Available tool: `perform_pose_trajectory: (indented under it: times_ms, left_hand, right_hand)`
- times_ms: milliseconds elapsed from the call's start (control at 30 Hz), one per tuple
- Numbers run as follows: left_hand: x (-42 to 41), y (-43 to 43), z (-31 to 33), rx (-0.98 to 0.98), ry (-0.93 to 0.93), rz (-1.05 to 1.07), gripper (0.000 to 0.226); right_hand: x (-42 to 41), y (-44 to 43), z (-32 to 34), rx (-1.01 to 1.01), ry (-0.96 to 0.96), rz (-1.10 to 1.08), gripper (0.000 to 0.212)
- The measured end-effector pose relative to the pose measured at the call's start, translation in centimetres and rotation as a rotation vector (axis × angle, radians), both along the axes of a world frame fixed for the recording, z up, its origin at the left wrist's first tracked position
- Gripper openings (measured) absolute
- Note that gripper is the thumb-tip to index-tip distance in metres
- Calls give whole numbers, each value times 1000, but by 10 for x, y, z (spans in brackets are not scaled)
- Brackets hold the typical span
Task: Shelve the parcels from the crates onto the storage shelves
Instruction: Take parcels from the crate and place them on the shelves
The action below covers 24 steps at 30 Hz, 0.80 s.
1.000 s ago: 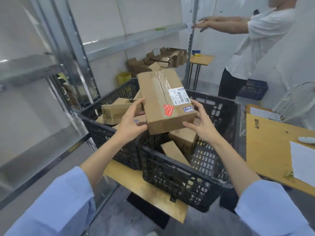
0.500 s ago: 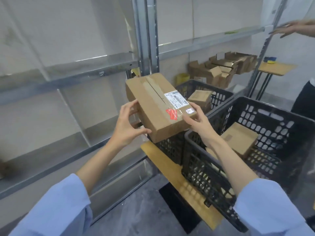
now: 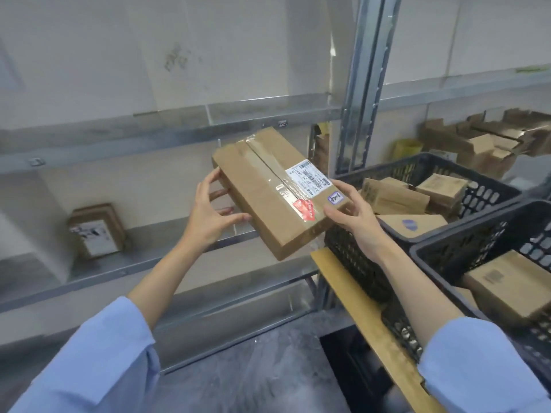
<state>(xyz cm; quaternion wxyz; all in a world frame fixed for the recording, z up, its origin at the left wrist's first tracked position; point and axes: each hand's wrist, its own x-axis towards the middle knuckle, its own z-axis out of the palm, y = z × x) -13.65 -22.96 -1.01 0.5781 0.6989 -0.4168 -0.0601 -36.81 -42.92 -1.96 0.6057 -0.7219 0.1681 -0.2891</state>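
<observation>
Gripping the parcel (image 3: pixel 268 192) by both ends, my left hand (image 3: pixel 208 214) and right hand (image 3: pixel 356 217) hold it tilted in the air before the front edge of the shelf (image 3: pixel 143 259); that lip could snag its low corner and tip it.

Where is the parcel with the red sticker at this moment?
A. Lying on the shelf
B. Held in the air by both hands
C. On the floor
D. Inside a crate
B: the left hand and the right hand grip the parcel at opposite sides, in front of the shelf, not yet set down.
</observation>
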Motion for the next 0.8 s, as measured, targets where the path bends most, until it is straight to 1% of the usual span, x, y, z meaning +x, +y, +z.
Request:
perform_pose_trajectory:
  times_ms: [67,167,267,367,433,467,533,600,700,800]
  left_hand:
    - [19,26,4,-4,8,48,107]
    - [44,65,10,-4,44,107,115]
    - [59,96,12,20,54,90,115]
    - [68,122,8,-4,48,113,99]
    - [73,139,5,-40,63,129,86]
    - [77,147,2,-59,77,143,83]
    - [81,161,-1,-95,81,196,88]
    - [85,174,-3,-88,23,277,94]
    - [92,196,-9,-58,-62,352,86]
    - [101,222,-18,-10,-102,394,89]
  right_hand:
    - [12,16,2,-6,7,43,57]
    - [28,39,3,-31,28,80,61]
    - [46,59,0,-27,37,89,66]
    - [64,75,-1,1,15,45,72]
    - [79,84,-2,28,-20,-21,76]
    - [86,89,-2,44,-32,-57,76]
    - [99,102,3,71,-43,-127,72]
    - [112,115,8,64,-55,-167,66]
    - [131,132,8,48,-92,-172,57]
    - [150,147,5,0,-83,-138,53]
